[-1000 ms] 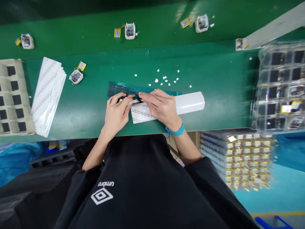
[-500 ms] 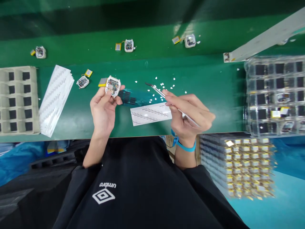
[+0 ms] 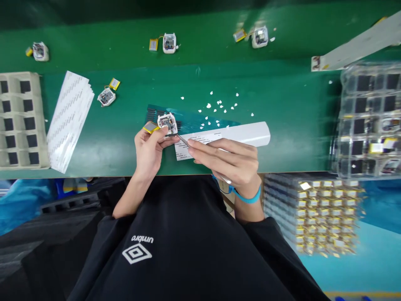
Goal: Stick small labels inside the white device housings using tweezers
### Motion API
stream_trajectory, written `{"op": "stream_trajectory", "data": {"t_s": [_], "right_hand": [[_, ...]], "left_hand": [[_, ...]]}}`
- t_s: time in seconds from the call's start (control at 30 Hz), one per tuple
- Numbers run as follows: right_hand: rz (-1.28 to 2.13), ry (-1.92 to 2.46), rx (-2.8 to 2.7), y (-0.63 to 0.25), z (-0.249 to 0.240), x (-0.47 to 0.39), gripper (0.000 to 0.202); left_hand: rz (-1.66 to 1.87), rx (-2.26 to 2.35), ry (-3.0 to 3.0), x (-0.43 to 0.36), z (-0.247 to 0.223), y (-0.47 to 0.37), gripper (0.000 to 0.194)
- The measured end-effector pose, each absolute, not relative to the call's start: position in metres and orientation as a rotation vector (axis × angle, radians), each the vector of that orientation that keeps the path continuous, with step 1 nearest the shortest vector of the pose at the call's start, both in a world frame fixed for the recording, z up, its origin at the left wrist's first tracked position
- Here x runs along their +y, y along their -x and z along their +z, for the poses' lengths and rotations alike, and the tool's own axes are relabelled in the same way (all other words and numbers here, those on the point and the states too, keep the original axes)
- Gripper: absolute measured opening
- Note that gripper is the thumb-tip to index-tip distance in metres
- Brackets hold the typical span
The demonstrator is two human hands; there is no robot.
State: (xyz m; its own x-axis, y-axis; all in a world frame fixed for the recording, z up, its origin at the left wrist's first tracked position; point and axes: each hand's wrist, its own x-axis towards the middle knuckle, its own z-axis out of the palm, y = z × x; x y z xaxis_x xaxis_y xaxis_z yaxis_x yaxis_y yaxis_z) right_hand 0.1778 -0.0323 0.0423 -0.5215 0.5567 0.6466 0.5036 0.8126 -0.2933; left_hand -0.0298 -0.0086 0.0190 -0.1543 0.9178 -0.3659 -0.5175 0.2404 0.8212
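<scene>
Between the thumb and fingers of my left hand point(image 3: 148, 152) is a white watch case point(image 3: 167, 123) with its circuit board showing. A yellow-edged battery point(image 3: 151, 127) hangs off its left side. My right hand point(image 3: 230, 161) is closed on metal tweezers point(image 3: 182, 139), whose tip meets the lower right edge of the case. A thin dark strip shows along that edge, by the tip. Under the hands lie a white printed label sheet point(image 3: 184, 153) and a teal film point(image 3: 188, 120) carrying several black strips. Small white bits point(image 3: 215, 110) are scattered beyond the right hand.
Other opened watch cases point(image 3: 169, 43) with batteries sit along the back. A stack of label sheets point(image 3: 70, 121) and a pale compartment tray point(image 3: 20, 121) are at left. At right stand clear trays point(image 3: 369, 121), a white bar point(image 3: 357, 44) and stacked batteries point(image 3: 326, 215) below the table edge.
The watch case has moved right and slightly down in my left hand. My right hand has brought the tweezers left and down onto its edge. The view has shifted slightly.
</scene>
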Motion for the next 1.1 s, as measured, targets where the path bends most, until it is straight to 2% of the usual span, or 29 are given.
{"op": "stream_trajectory", "data": {"t_s": [0.47,0.63,0.83,1.1], "right_hand": [[0.080,0.857,-2.358,-0.181,0.059,-0.037,0.030],[-0.022,0.858,-2.391,-0.180,0.062,-0.037,0.028],[-0.157,0.804,-2.468,-0.181,0.065,-0.036,0.030],[-0.192,0.783,-2.469,-0.180,0.067,-0.036,0.026]], "left_hand": [[1.407,1.162,-0.603,-0.015,0.014,0.032,0.025],[1.389,1.127,-0.632,-0.015,0.012,0.033,0.027],[1.393,1.125,-0.582,-0.012,0.014,0.032,0.018],[1.406,1.144,-0.639,-0.012,0.014,0.033,0.022]]}}
